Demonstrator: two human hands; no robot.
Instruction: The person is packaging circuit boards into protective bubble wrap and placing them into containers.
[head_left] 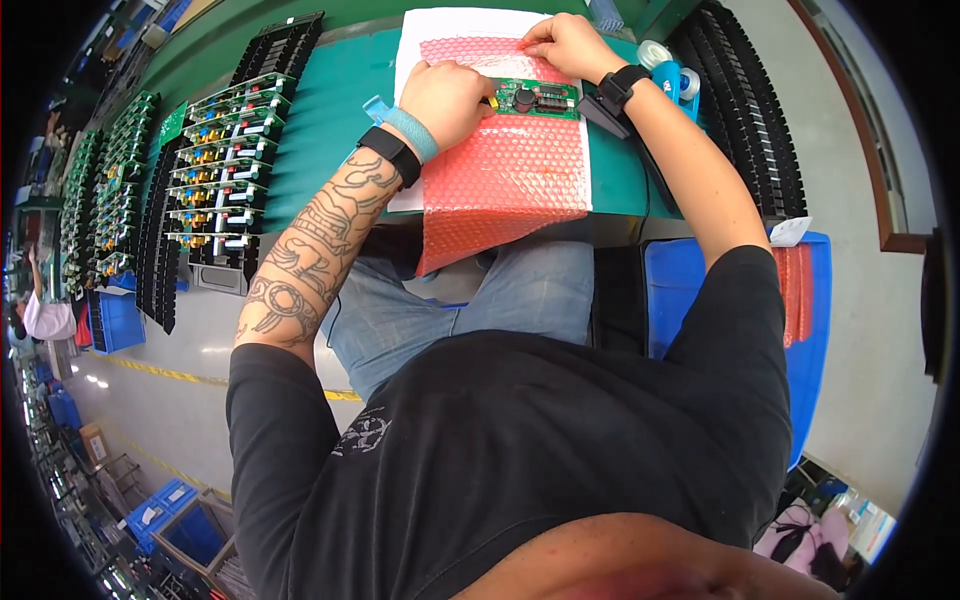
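Observation:
A green circuit board (540, 98) with black parts on it lies on a sheet of pink bubble wrap (510, 165). The wrap's near end hangs over the table edge above my lap. My left hand (445, 100) is closed around the board's left end, its fingertips partly hidden. At the wrap's far edge, beyond the board, my right hand (565, 47) pinches the pink film between thumb and fingers. Under the wrap is a white sheet (413, 40), seen at its borders.
A blue tape dispenser (680, 82) stands right of my right hand. Black slotted racks (740, 110) line the right side. Populated boards stand in a rack (225, 170) at left. A blue bin (815, 350) with folded pink wrap (795, 295) sits beside my right arm.

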